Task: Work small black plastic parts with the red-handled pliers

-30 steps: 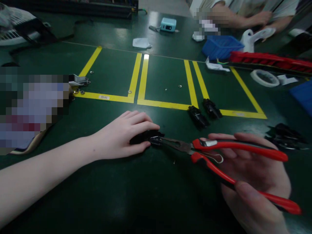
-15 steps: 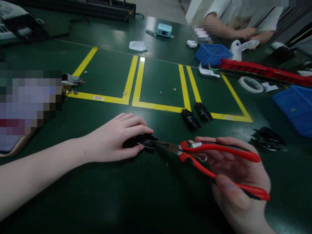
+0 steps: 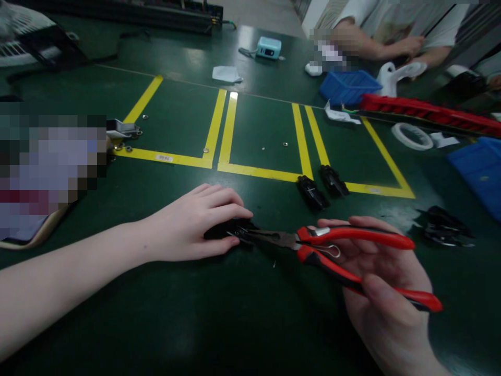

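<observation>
My left hand [image 3: 207, 222] presses a small black plastic part [image 3: 240, 231] against the green table, thumb on the near side and fingers over the far side. Most of that part is hidden beneath the hand. In my right hand [image 3: 395, 292] are red-handled needle-nose pliers [image 3: 291, 240], their handles spread between fingers and thumb. The plier tips reach the right end of the black part; whether they grip anything there I cannot tell. Two similar black parts [image 3: 313, 192] lie just beyond the pliers, and a dark clump of black pieces [image 3: 446, 225] sits to the right.
Yellow tape [image 3: 258, 172] marks boxes on the green table [image 3: 176, 318]. Blue bins [image 3: 348, 86], a red strip [image 3: 430, 112] and a tape roll [image 3: 412, 136] stand at the right. A phone-like object [image 3: 47, 172] is at left. Across the table sits another person [image 3: 391, 42].
The whole view has shifted slightly, so things appear a little further right. The plier handles sit at a slightly different angle; both hands keep their holds.
</observation>
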The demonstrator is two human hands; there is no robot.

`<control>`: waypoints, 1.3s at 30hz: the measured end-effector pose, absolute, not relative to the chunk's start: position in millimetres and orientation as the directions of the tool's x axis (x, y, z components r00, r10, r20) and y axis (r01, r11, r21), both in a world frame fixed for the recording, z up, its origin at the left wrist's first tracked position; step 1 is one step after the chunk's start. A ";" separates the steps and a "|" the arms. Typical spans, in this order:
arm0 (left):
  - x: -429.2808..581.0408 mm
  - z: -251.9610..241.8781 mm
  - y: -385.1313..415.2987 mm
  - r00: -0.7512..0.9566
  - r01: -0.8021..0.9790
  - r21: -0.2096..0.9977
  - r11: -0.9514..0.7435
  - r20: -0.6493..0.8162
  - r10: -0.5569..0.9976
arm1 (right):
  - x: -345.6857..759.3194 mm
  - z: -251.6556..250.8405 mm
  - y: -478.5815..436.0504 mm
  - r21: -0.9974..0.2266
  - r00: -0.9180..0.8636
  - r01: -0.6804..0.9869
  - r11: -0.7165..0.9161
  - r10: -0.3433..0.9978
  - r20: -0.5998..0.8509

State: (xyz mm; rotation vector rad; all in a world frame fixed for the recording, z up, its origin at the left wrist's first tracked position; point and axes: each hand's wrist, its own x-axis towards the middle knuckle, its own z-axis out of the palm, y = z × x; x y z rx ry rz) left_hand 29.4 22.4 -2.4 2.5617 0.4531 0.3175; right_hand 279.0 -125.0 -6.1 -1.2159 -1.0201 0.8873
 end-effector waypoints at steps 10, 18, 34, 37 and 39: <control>29.9 -1.7 23.3 0.918 0.267 0.525 -0.808 0.117 0.379 | 274.6 -5.3 -121.4 -0.990 0.339 -0.031 0.136 0.933 0.117; 30.4 -1.3 23.4 0.918 0.257 0.526 -0.811 0.129 0.375 | 269.2 0.4 -125.1 -0.980 0.268 0.073 0.187 0.943 0.199; 29.1 -5.1 23.4 0.916 0.174 0.524 -0.834 0.224 0.332 | 271.4 3.3 -112.8 -0.980 0.404 -0.128 0.151 0.911 0.087; 29.2 -5.4 23.1 0.917 0.171 0.515 -0.840 0.229 0.327 | 270.2 3.0 -113.4 -0.984 0.407 -0.105 0.146 0.909 0.092; 29.3 -5.6 22.7 0.915 0.164 0.511 -0.844 0.241 0.324 | 270.0 2.7 -114.1 -0.984 0.417 -0.098 0.150 0.904 0.097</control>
